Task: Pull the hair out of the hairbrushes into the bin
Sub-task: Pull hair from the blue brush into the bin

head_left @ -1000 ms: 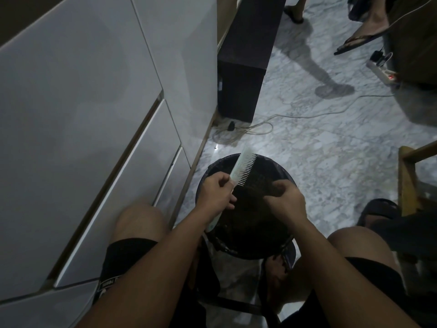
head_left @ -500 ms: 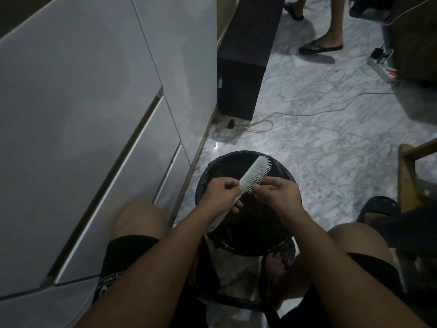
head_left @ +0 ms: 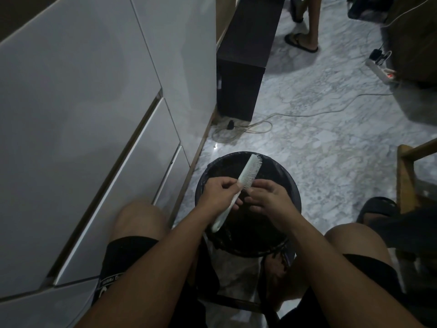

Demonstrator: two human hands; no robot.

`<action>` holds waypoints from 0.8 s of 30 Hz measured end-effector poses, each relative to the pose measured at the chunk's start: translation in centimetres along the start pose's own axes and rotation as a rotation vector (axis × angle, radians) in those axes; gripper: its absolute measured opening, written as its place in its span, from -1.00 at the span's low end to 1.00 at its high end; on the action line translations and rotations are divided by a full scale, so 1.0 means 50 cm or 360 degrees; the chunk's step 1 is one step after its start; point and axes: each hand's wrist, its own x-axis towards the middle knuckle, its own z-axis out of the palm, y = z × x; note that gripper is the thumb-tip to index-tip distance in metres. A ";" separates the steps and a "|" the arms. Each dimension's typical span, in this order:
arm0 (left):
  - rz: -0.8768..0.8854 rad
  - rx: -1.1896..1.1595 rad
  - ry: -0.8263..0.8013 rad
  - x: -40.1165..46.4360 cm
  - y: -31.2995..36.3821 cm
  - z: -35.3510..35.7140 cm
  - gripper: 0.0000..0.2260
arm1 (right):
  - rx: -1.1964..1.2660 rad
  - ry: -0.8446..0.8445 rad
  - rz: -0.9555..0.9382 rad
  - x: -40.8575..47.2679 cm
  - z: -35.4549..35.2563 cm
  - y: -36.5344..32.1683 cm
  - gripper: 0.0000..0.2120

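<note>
A seated person looks down past bare knees at a round black bin (head_left: 293,185) on a marble floor (head_left: 331,138), beside pale cabinet drawers (head_left: 94,138). Both hands meet above the bin's open mouth.

The left hand (head_left: 218,194) is closed around a slim white hairbrush (head_left: 246,176), its fingers (head_left: 228,185) wrapped where the handle meets the head. The brush slants upward and away, bristles facing right, its handle end poking out below the hand, all of it over the bin.

The right hand (head_left: 269,197) sits just beside the lower bristles, its fingertips narrowed against them as if pinching. No hair can be made out in the dim light, so whether it holds any is unclear.

The brush looks like light, stiff plastic, easy to steady one-handed; a grip at the neck, as here, probably stops it twisting while the other hand tugs. Loose hair would be soft, nearly weightless and clingy, likely best pinched close to the bristle roots and drawn along them.

Further off are a dark cabinet (head_left: 241,74), trailing cables, and another person's feet.
</note>
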 end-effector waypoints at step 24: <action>0.0061 0.0176 -0.0045 -0.021 0.003 0.011 -0.82 | -0.0012 0.0658 -0.0253 -0.006 -0.011 -0.026 -0.92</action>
